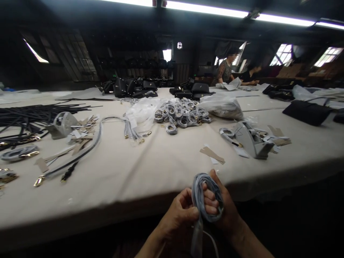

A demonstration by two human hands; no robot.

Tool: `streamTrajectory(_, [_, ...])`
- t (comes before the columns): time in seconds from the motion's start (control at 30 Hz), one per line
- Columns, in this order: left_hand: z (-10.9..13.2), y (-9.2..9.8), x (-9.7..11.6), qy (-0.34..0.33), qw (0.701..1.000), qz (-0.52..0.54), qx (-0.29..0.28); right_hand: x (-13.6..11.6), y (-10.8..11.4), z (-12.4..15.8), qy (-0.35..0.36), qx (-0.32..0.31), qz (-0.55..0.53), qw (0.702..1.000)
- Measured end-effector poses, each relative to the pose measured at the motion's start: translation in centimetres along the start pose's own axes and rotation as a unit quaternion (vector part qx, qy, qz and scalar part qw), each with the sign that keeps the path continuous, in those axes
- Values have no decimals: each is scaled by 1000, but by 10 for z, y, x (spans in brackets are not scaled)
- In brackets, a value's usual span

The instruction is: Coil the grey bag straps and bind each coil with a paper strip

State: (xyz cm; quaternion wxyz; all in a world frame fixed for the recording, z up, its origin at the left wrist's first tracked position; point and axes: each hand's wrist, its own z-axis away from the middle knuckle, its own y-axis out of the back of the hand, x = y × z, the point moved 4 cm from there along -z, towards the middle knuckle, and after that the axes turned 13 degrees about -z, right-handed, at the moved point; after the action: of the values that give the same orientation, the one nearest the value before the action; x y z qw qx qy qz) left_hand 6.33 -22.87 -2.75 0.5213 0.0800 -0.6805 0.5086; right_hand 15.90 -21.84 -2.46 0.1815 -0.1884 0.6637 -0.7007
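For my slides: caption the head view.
Left hand and right hand grip a coiled grey strap at the edge of a cloth-covered table.

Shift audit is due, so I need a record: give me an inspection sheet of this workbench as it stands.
Surface: cloth-covered table, pale and crowded.
Job's things: grey strap coiled round the right hand's fingers; pile of coiled straps mid-table.
Clutter: paper scraps, grey tape dispenser, plastic bags, black straps at left.
Grips: left hand pinches the strap; right hand is closed on it.
Cables: nothing seen.
Surroundings: black bags at the far edge; two people at work beyond; dim hall under strip lights.
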Motion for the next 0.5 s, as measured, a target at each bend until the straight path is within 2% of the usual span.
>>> streamTrajectory(0.2, [7,5,2,-8,999,42,-15,9,0,-4,-9,9,22,1000])
streamTrajectory(0.37, [9,10,1,-11,997,66,-29,16,-3,-11,-36,-18,35,999])
streamTrajectory(0.5, [7,20,-9,11,999,51,-3,20,3,-16,-21,30,34,999])
